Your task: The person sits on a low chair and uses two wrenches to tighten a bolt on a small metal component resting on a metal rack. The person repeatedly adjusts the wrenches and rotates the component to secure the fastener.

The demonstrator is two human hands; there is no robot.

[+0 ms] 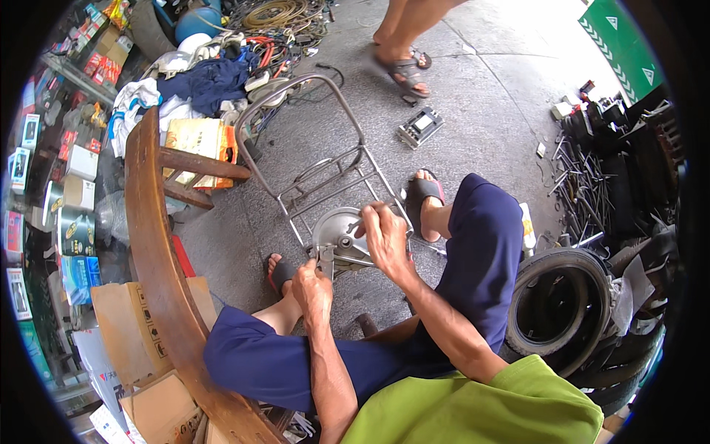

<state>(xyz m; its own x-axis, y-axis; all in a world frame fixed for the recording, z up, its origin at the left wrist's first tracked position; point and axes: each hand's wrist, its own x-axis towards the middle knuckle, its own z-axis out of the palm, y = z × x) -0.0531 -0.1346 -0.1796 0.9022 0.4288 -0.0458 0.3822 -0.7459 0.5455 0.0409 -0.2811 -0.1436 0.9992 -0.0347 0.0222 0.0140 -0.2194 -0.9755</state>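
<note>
Along yr L side, wooden bench (157,251). Ahead of you, tubular metal rack (318,173). Nr yr R knee, black tyre (562,257). Silver metal disc (333,228) sits at rack's near end, btwn yr hands; attachment unconfirmed. Yr R hand (386,237): fingers bent narrow over disc's R side, hold can't be told. Yr L hand (312,288): narrow, at disc's near-L edge; can't tell what's gripped.

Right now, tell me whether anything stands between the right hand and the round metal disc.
Nothing visible does: the right hand overlaps the right edge of the round metal disc in this view, though whether they touch is unclear.
</note>
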